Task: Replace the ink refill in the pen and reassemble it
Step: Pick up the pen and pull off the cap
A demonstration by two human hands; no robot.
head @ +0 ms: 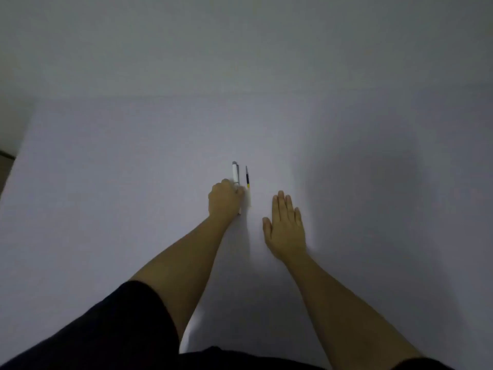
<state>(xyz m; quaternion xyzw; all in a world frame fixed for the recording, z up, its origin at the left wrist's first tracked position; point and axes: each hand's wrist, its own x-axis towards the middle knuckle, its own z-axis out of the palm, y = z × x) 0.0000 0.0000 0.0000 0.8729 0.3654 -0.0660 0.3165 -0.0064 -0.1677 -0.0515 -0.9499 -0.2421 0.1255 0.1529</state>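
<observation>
A smooth, matte white table [106, 209] fills the view, dim and evenly lit, with a soft shadow on its right side. Near its middle lies a slim white plastic pen with a rounded grey cap end [235, 174], pointing away from the person. The left hand [224, 199] is curled into a loose fist over the pen's near half, fingers closed around the barrel; only the far part of the pen and a small tip at the heel of the hand show. Just to the right of the pen, parallel to it and apart from it, rests a thin ink refill with a dark tube and a yellow band at its near end [247, 177]. The right hand [286, 227] lies flat on the table nearer the person, palm down, fingers straight and together, touching neither piece. Dark sleeves [120, 329] cover the upper arms.
</observation>
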